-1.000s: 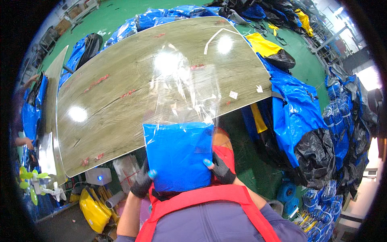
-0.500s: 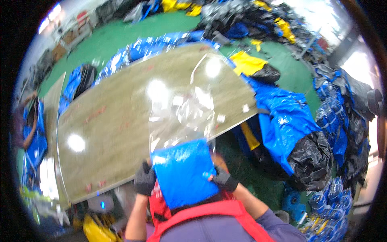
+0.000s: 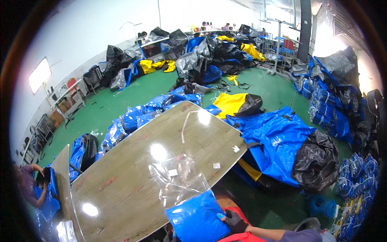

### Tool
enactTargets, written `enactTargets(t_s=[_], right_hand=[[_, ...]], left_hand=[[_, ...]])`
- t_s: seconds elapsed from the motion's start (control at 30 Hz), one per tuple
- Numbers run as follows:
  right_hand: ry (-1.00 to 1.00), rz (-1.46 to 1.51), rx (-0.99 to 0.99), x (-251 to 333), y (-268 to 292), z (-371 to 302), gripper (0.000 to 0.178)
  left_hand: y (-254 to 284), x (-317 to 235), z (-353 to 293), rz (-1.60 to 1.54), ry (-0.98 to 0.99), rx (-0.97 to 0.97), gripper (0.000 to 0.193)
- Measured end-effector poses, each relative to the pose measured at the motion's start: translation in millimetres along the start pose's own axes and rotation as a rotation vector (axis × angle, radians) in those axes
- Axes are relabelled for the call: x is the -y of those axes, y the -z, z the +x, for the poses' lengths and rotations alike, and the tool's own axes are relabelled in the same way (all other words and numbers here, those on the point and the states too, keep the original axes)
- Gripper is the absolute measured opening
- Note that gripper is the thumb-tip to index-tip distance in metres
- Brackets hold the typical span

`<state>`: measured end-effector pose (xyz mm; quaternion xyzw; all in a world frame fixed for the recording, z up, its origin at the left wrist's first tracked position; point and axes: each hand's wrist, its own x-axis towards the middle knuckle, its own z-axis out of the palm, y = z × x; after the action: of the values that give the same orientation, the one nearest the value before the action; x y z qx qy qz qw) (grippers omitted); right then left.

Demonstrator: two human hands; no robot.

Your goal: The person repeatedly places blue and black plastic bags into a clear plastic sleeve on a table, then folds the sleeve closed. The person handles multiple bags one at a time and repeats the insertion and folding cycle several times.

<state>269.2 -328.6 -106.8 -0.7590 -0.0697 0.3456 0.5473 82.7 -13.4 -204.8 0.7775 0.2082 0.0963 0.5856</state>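
A folded blue tarp-like sheet (image 3: 197,218), square and shiny, is held low in front of me at the table's near edge. My right hand (image 3: 234,221), in a dark glove with bare fingertips, grips its right side, thumb on top. At its lower left, my left hand (image 3: 169,233) shows only in part beside the sheet's edge, its fingers mostly hidden. Clear plastic bags (image 3: 171,189) lie crumpled on the tabletop (image 3: 133,177), right against the sheet's far edge. Small white labels (image 3: 217,165) rest near the table's right corner.
A large blue and black tarp bag (image 3: 278,141) slumps right of the table, beside a yellow and black piece (image 3: 231,104). Wrapped blue packs (image 3: 129,121) line the far side. Bundled stacks (image 3: 356,189) stand at right. At far left, another person's arms (image 3: 38,181) handle blue material.
My view has tilted up and turned, bringing in the far room. The blue sheet now appears lower and tilted, with my left hand mostly out of sight.
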Motion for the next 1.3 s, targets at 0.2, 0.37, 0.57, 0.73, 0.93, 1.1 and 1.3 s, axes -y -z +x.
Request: enactTargets(t_s=[0.2, 0.37, 0.57, 0.73, 0.93, 1.1, 1.3], right_hand=[[0.107, -0.067, 0.208, 13.7, 36.8, 49.9, 0.06], [0.122, 0.302, 0.336, 24.0, 3.0, 46.3, 0.071], [0.097, 0.277, 0.439, 39.9, 3.0, -41.8, 0.072], [-0.016, 0.034, 0.332, 42.5, -0.5, -44.6, 0.067], [0.078, 0.096, 0.468, 20.6, 10.2, -48.4, 0.081], [0.154, 0.167, 0.48, 67.2, 25.7, -9.0, 0.089], [-0.03, 0.212, 0.658, 66.8, -1.5, -37.9, 0.091]], left_hand=[[7.5, -48.6, 39.0, 0.475, 0.001, -0.087, 0.031], [-17.8, -90.6, 41.8, -0.537, 0.225, 0.131, 0.047], [-45.8, -78.1, -14.1, -0.259, 0.291, -0.024, 0.064], [-58.0, -107.9, -26.2, -0.287, 0.285, -0.15, 0.07], [6.2, -140.5, 9.0, -0.477, 0.212, 0.197, 0.069], [-22.7, -130.5, 8.9, -0.636, 0.26, 0.195, 0.08], [-33.9, -132.0, -72.9, -0.492, 0.243, 0.078, 0.099]])
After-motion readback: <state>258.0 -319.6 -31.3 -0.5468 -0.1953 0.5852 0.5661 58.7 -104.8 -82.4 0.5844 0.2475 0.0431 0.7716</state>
